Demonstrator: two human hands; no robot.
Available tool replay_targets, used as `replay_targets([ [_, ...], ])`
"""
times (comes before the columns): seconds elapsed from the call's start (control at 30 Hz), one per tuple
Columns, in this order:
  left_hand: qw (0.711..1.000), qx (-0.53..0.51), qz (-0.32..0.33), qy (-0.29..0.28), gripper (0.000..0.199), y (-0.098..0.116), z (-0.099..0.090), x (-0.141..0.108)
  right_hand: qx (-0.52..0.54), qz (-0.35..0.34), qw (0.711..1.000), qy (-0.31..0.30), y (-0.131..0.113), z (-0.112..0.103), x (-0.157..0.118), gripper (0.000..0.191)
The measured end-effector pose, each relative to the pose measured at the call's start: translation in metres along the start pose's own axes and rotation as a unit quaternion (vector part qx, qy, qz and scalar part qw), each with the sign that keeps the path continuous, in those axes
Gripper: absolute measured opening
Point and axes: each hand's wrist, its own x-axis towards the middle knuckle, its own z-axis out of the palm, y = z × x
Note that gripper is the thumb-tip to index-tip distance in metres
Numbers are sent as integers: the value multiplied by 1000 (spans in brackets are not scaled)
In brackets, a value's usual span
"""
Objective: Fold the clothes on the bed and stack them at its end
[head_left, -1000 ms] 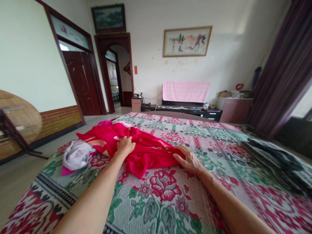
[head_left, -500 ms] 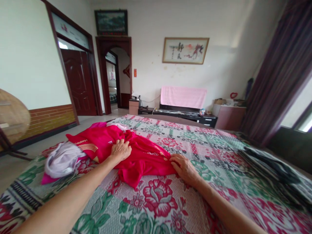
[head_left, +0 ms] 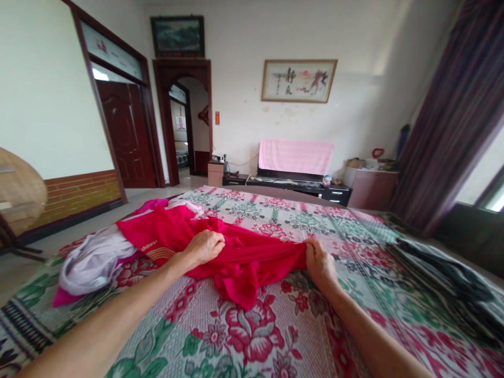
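Fingers (head_left: 219,242) of the left hand (head_left: 205,248) and the right hand (head_left: 321,265) are closed on the red garment (head_left: 255,257), which lies lengthwise between them upon the flowered cover (head_left: 254,333), right end at the right hand, pale cloth (head_left: 96,260) beside its left part.

Daylight is coming from the right, past the purple curtain (head_left: 444,126), leaving a faint sheen on the far wall (head_left: 366,79). Wide-angle distortion is stretching the edges (the door frame (head_left: 153,121) is leaning), and the dark striped cloth (head_left: 437,273) is blurring.
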Motion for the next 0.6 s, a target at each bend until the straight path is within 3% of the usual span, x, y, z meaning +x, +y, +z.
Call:
replay_targets([
  [0.1,988,-135,73,-23,29,15,-4,2,5,89,993,79,24,-12,12,35],
  [0.17,984,-164,70,17,29,14,-5,4,8,134,983,128,38,-20,18,37],
  [0.23,988,-126,30,80,31,2,-4,6,5,160,974,160,45,-26,20,36],
  [0.3,992,-51,-13,110,32,-18,0,7,3,129,974,186,42,-28,20,34],
  [0.37,996,3,-41,80,33,-39,2,7,15,27,981,193,27,-29,17,30],
  [0.43,999,9,-33,9,32,-55,1,5,51,-104,985,130,3,-29,11,20],
  [0.5,997,-23,-8,-71,34,-64,-6,2,98,-194,976,-32,-23,-31,4,19],
  [0.53,993,-46,2,-107,37,-66,-11,0,109,-221,962,-118,-34,-33,0,23],
  [0.6,981,-92,8,-168,47,-68,-23,-3,110,-239,938,-226,-50,-37,-5,26],
])
